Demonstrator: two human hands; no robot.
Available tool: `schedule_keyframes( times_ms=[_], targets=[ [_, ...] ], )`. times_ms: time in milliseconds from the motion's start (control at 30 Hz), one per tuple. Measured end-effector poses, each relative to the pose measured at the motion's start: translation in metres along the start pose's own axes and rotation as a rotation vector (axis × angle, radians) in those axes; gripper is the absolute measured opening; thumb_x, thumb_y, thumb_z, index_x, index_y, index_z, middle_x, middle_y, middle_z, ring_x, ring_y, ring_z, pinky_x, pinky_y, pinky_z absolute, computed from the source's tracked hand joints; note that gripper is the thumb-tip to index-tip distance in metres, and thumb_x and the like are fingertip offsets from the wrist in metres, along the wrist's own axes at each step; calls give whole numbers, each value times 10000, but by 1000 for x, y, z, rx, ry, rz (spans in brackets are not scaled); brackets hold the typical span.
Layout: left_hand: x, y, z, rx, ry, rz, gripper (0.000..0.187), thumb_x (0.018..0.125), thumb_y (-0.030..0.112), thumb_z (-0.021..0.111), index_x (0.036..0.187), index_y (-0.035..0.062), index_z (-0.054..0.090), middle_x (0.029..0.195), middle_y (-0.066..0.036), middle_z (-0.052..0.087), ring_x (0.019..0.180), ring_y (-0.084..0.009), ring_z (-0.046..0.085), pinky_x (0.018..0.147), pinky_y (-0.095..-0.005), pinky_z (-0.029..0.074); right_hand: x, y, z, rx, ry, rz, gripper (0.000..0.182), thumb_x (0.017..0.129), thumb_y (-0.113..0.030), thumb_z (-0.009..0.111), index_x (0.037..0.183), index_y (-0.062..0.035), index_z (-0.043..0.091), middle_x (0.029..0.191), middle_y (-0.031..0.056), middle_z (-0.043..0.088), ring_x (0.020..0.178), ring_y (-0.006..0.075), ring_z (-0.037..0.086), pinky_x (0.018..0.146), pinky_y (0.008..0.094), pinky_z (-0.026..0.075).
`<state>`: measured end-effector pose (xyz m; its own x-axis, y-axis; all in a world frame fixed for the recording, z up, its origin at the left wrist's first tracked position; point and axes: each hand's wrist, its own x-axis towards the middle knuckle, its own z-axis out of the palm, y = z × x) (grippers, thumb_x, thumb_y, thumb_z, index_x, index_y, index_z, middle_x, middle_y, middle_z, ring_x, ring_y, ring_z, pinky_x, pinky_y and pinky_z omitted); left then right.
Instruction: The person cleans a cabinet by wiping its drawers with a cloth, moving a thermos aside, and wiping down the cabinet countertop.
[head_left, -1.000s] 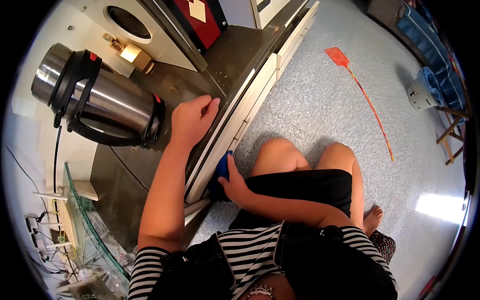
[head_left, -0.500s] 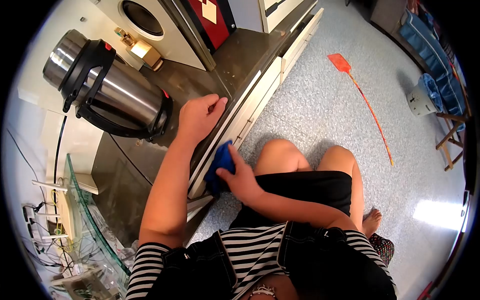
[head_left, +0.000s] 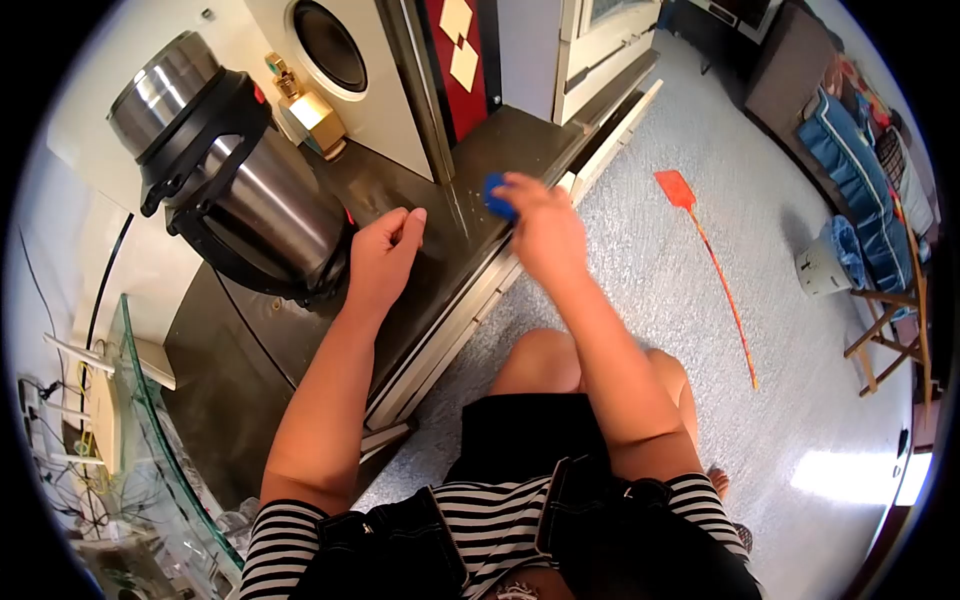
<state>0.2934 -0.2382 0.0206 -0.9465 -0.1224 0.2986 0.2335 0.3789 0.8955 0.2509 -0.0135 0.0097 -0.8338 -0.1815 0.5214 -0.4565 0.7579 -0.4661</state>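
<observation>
My right hand [head_left: 550, 230] grips a blue cloth [head_left: 499, 197] between thumb and fingers, over the front part of the dark cabinet top [head_left: 400, 310]. The fingers are slightly blurred. Curled into a loose fist, my left hand [head_left: 383, 252] rests on the same top, with nothing seen in it. Close beside that fist stands a large steel thermos jug [head_left: 265, 190] with a black handle. The cabinet's pale drawer front [head_left: 440, 352] runs along the edge below my hands.
Behind the jug are a gold bottle [head_left: 312, 118] and a speaker [head_left: 335, 50]. A glass panel [head_left: 165, 440] and tangled cables [head_left: 85, 480] are at left. An orange fly swatter [head_left: 712, 250] lies on the floor. Right of it are a bin [head_left: 825, 262] and a wooden stool [head_left: 885, 330].
My right hand has carried the blue cloth from the drawer front up and forward to the cabinet top. The left fist has stayed closed on the top. The camera view has shifted somewhat.
</observation>
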Motion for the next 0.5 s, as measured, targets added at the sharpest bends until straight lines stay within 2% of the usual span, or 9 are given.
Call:
schedule_keyframes(
  times_ms=[100,200,267,333,367,400,500],
  targets=[
    [4,-2,2,9,-14,4,420,1039,256,651,720,16,522,615,39,383,607,-47,348,548,-273,323,39,48,7,-123,82,85,480,785,9,648,1217,-179,739,1394,-12,655,1062,344,631,928,409,563],
    [4,5,2,40,-28,-2,417,1037,258,651,731,4,528,612,27,411,605,-53,366,544,-281,335,51,60,11,-166,108,109,477,793,3,647,1230,-167,734,1396,-3,653,1062,354,629,933,408,562],
    [0,12,1,41,-47,-58,418,1046,281,636,734,22,534,645,37,421,637,-42,376,579,-266,330,37,49,13,-198,117,56,459,826,22,603,1223,-169,730,1385,11,657,1018,372,644,916,437,569],
    [0,13,2,21,-26,-46,419,1047,277,634,733,20,533,641,38,418,631,-43,375,574,-269,329,13,17,10,-237,95,-86,442,820,28,602,1211,-137,728,1362,47,665,966,378,648,875,438,580],
    [-1,12,3,8,-24,-42,419,1048,273,632,732,17,533,636,39,415,624,-45,373,570,-272,328,-2,-5,5,-196,50,-104,467,791,38,613,1214,-124,724,1346,61,670,953,363,645,853,425,588],
    [0,9,4,4,-10,-14,416,1050,267,629,734,13,534,628,40,409,612,-50,375,561,-281,329,-19,-21,5,-238,-24,-141,499,755,-11,682,1245,-103,705,1369,63,648,1044,342,636,837,404,607],
    [-1,10,3,56,0,8,414,1050,256,628,733,10,532,626,34,411,609,-52,379,560,-284,330,-58,-67,0,-31,-58,-261,459,741,-24,691,1194,-95,720,1320,60,665,967,318,641,792,392,612]
  ],
)
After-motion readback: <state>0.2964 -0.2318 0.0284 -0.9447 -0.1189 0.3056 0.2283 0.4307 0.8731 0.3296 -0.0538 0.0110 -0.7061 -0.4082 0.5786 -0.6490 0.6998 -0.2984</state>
